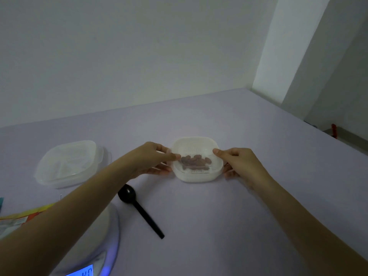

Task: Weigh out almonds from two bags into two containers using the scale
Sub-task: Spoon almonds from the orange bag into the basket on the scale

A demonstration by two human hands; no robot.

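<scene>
Two bare hands grip a white container (197,159) of almonds (196,162) on a pale lavender table (229,206), near the middle of the surface and closer to its far edge than to the near one. The left hand (153,159) clasps the container's left side, thumb tip resting on the rim and fingers curled under the wall. The right hand (237,163) holds the right side in the same way, thumb on the rim, fingers tucked below. A transparent film or lid appears to lie over the almonds, though the blur leaves that uncertain.

A second container (69,163), clear and closed with a lid, sits well apart toward the left edge of the table. A black spoon (139,210) lies between the two, bowl end toward the far edge and handle pointing to the near right, close beside the left forearm but apart from the white container. A white scale (103,236) stands at the near left corner, partly hidden under the left forearm, its lit blue display (84,272) cut off by the bottom of the frame; the digits cannot be read. A colourful bag (18,220) lies at the left edge beside the scale.

The table's right half is bare from the right forearm to the right edge, and a wide strip is open between the white container and the far edge, where the table meets a plain wall (129,52).
</scene>
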